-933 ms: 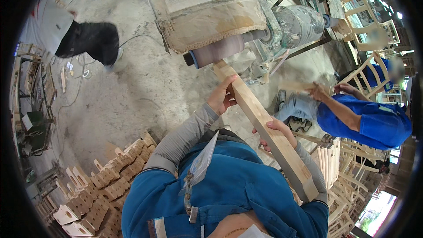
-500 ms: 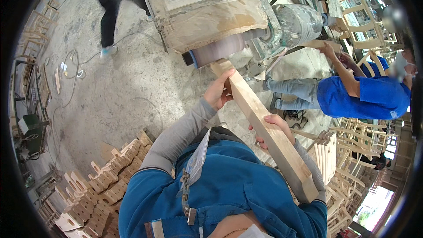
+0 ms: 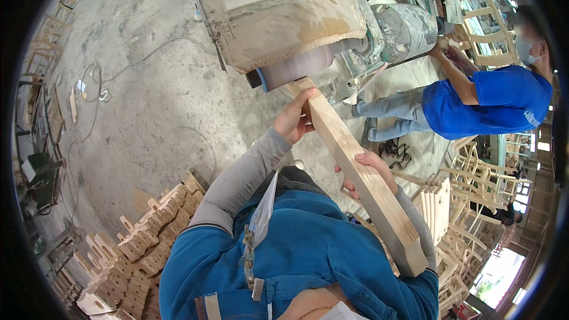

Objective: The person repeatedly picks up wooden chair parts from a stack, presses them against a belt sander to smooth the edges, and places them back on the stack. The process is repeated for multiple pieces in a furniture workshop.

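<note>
A long, thick piece of pale wood (image 3: 361,178) slants from the middle of the view down to the right. Near its far end, my left hand (image 3: 294,117) grips it with the thumb on top and the fingers curled under. About halfway along, my right hand (image 3: 374,172) holds the same piece, its thumb laid over the upper face. The wood's far tip meets the underside of the belt sander's roller (image 3: 299,66) or lies just below it; I cannot tell whether they touch.
A sander housing (image 3: 284,24) rises ahead. Stacked wooden parts (image 3: 148,243) lie at lower left, more wooden pieces (image 3: 434,207) at lower right. At right, a person in a blue shirt (image 3: 486,104) works at another machine. A cable (image 3: 98,106) runs over the floor.
The walking person at upper left has left the view. The co-worker at right has shifted and turned a little. My hands and the wood have hardly moved.
</note>
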Available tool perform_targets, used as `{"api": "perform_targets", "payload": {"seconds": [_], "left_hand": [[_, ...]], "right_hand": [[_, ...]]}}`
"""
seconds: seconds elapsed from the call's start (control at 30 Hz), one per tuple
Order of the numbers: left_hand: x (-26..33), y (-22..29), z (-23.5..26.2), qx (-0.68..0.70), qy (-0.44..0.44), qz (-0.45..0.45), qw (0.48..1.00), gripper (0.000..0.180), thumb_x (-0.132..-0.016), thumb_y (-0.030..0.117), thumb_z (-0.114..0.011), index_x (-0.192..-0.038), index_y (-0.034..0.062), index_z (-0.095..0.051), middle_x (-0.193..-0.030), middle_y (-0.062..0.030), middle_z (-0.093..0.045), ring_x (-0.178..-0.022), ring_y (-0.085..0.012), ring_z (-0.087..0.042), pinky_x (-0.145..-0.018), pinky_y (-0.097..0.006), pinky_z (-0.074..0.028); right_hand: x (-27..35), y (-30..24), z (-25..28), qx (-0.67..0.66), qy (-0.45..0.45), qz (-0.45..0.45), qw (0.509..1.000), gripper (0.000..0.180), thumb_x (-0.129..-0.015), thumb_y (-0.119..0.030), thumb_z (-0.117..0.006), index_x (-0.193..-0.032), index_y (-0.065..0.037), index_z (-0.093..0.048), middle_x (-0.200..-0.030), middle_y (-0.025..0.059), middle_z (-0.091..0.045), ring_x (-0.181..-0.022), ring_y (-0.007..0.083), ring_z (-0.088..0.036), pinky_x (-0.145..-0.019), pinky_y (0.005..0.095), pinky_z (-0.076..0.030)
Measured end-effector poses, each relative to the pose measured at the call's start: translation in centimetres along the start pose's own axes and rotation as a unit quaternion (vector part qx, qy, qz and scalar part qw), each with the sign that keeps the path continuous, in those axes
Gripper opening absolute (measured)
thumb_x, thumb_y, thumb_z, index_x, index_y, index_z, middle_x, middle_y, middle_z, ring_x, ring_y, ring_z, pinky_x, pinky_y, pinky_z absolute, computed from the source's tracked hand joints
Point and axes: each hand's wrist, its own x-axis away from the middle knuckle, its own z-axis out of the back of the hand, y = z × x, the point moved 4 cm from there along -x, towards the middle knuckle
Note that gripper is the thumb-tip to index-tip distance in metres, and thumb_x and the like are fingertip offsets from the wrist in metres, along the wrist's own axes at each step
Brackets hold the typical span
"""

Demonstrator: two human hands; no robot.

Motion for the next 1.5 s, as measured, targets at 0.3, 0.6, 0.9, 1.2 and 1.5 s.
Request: {"api": "perform_targets", "payload": {"seconds": [0.3,0.6,0.9,1.2,1.5], "left_hand": [[0.6,0.1,0.1,0.008,-0.003,0.005,1.0,0.051,-0.08,0.047,-0.06,-0.109,0.0069,-0.049,-0.099,-0.0078,-0.051,-0.089,-0.0194,-0.055,-0.08,-0.037,-0.047],[0.3,0.2,0.2,-0.002,-0.006,0.004,1.0,0.052,-0.079,0.047,-0.061,-0.107,0.0051,-0.05,-0.095,-0.0084,-0.053,-0.086,-0.0196,-0.056,-0.078,-0.037,-0.048],[1.5,-0.2,-0.3,-0.012,-0.012,0.013,1.0,0.051,-0.081,0.045,-0.059,-0.11,0.0048,-0.049,-0.099,-0.0099,-0.052,-0.089,-0.021,-0.057,-0.081,-0.039,-0.049],[2.9,-1.3,-1.6,-0.007,-0.011,0.023,1.0,0.048,-0.081,0.045,-0.06,-0.108,0.0063,-0.052,-0.097,-0.0065,-0.055,-0.085,-0.0176,-0.055,-0.075,-0.036,-0.047],[-0.1,0.1,0.0,-0.006,-0.004,0.015,1.0,0.048,-0.079,0.047,-0.061,-0.103,0.0068,-0.054,-0.095,-0.0065,-0.054,-0.082,-0.017,-0.054,-0.074,-0.036,-0.047]], "right_hand": [[0.6,-0.5,-1.8,0.037,0.006,0.043,0.998,0.061,-0.081,-0.026,-0.052,-0.131,-0.002,-0.028,-0.094,0.0163,-0.049,-0.056,0.0195,-0.054,-0.039,0.0314,-0.047],[0.4,0.0,-1.5,0.012,0.004,0.048,0.999,0.054,-0.08,-0.025,-0.053,-0.124,-0.001,-0.032,-0.093,0.0164,-0.049,-0.055,0.0202,-0.054,-0.039,0.0319,-0.048],[1.8,0.6,-1.9,0.047,0.007,0.055,0.997,0.057,-0.081,-0.029,-0.052,-0.125,-0.001,-0.029,-0.094,0.0189,-0.05,-0.058,0.0218,-0.053,-0.038,0.0321,-0.046],[4.1,1.2,-1.8,0.049,0.052,0.023,0.997,0.058,-0.08,-0.029,-0.053,-0.126,-0.003,-0.03,-0.096,0.0181,-0.049,-0.059,0.0212,-0.052,-0.041,0.0325,-0.045],[0.1,0.6,-1.0,-0.023,0.03,0.006,0.999,0.056,-0.082,-0.028,-0.051,-0.128,-0.005,-0.029,-0.097,0.0158,-0.05,-0.056,0.02,-0.054,-0.04,0.0328,-0.046]]}}
